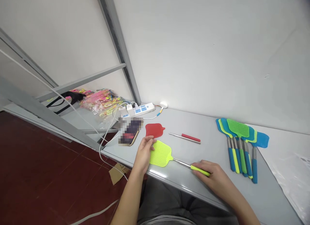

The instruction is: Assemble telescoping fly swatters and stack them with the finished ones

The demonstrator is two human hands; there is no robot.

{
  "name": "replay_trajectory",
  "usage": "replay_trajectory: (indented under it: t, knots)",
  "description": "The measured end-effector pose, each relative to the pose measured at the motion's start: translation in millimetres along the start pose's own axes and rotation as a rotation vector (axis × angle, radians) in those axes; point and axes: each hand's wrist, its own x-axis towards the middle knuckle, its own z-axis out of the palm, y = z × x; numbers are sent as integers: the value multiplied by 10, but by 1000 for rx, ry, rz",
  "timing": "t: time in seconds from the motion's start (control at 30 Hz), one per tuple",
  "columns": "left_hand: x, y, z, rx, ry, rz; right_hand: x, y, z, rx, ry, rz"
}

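A yellow fly swatter (161, 154) lies across the front of the table between my two hands. My left hand (146, 150) is closed on the outer edge of its perforated head. Around its yellow grip my right hand (211, 174) is wrapped, at the end of a short metal rod. Just behind the swatter sits a loose red swatter head (154, 130), apart from any handle. To its right is a red grip (191, 138) beside a thin metal rod (178, 137); I cannot tell whether they are joined.
Several blue, green and yellow fly swatters (242, 154) lie in an overlapping pile at the right, beside a white plastic sheet (288, 167). A phone (130, 133), a power strip (140, 110) with cables, and bagged colourful items (101, 102) are at the left, by a metal frame (118, 34).
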Motion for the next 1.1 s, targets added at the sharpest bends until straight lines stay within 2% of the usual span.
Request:
replay_trajectory:
  t: [0.1, 0.27, 0.33, 0.4, 0.47, 0.5, 0.6, 0.73, 0.87, 1.1]
  knots:
    - [12, 8, 11, -144, 99, 53, 3, 14, 14, 10, 30, 16]
    - [-68, 39, 88, -359, 431, 295, -16, 115, 94, 40, 145, 13]
    - [-146, 38, 193, -405, 471, 314, -29, 148, 112, 43, 203, 4]
    - [-238, 11, 352, -447, 383, 220, -40, 161, 118, 23, 250, -3]
    - [-322, -43, 543, -465, 196, 49, -47, 158, 122, 3, 274, -13]
    - [-354, -74, 640, -462, 140, -27, -50, 153, 127, -5, 275, -19]
    - [-386, -145, 885, -460, 61, -177, -60, 148, 156, -33, 284, -43]
    - [-341, -147, 1043, -458, -91, -177, -82, 167, 191, -42, 332, -31]
    - [-318, -92, 1072, -384, -206, -215, -80, 56, 102, 78, 267, 71]
    - [-270, 18, 1082, -321, -235, -183, 41, -322, -246, 436, 145, 267]
